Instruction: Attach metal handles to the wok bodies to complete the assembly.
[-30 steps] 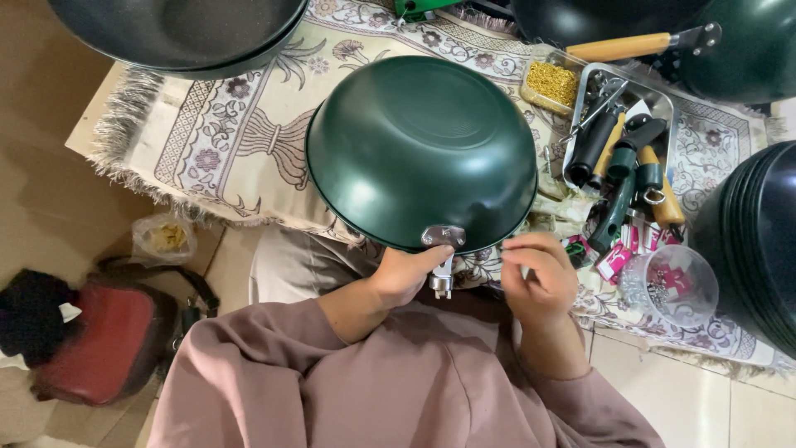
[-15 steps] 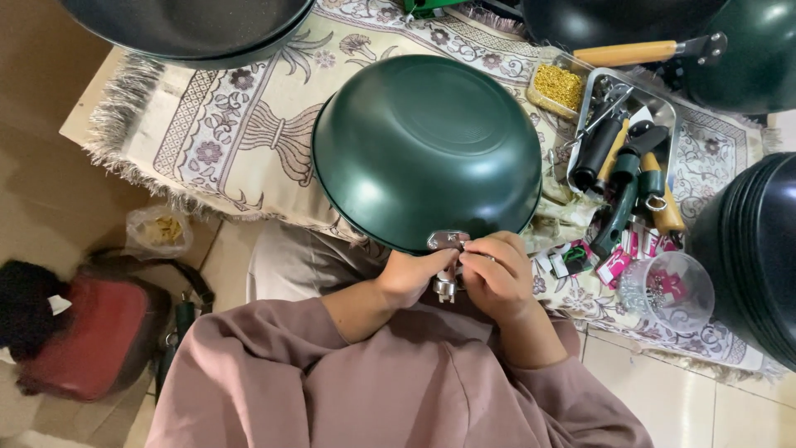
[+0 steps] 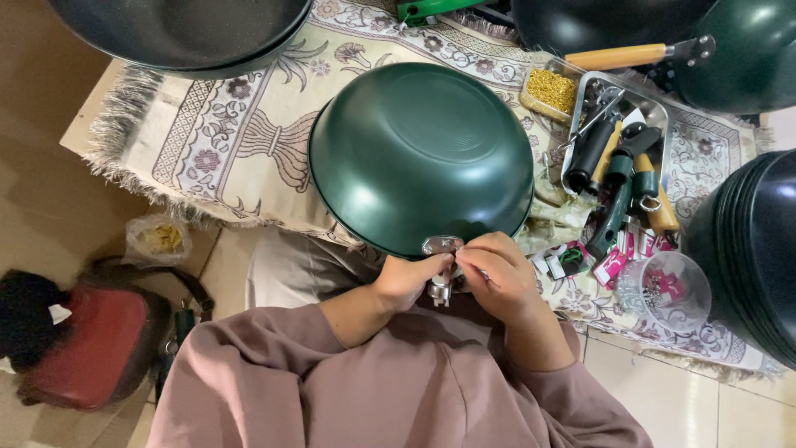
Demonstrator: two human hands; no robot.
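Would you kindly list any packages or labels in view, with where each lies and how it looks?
Small packets: pink and white, flat, on the rug right of the right hand.
Clear plastic bag: crumpled, yellowish contents, on the floor at left.
Clear box: rectangular, full of gold pieces, beside the green pan.

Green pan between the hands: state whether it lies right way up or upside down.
Upside down. The green pan shows its domed outer base to the camera, rim down on the patterned rug, while both hands, left hand and right hand, work at its metal bracket.
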